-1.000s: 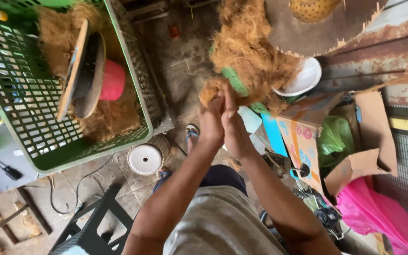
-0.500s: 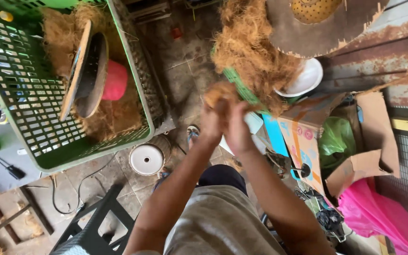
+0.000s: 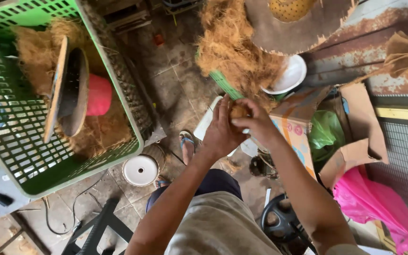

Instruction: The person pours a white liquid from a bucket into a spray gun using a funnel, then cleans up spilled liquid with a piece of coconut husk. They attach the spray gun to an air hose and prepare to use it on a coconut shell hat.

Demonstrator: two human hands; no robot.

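While both forearms reach forward over the lap, the left hand [image 3: 222,130] and right hand [image 3: 256,123] press together, clamped around a small ball of fibre [image 3: 238,111]. It looks brown, rough and rounded, mostly hidden by fingers, just below the fibre pile [image 3: 230,47], above the floor [image 3: 178,85].

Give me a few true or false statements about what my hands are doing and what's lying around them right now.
1. Both hands, left hand and right hand, press a small clump of coconut fibre between them. True.
2. The green plastic crate holds a blue pot. False: a pink pot sits in it, among brown fibre.
3. A white round lid lies on the floor below the crate. True.
4. The plastic bag at the right is yellow. False: it is pink.
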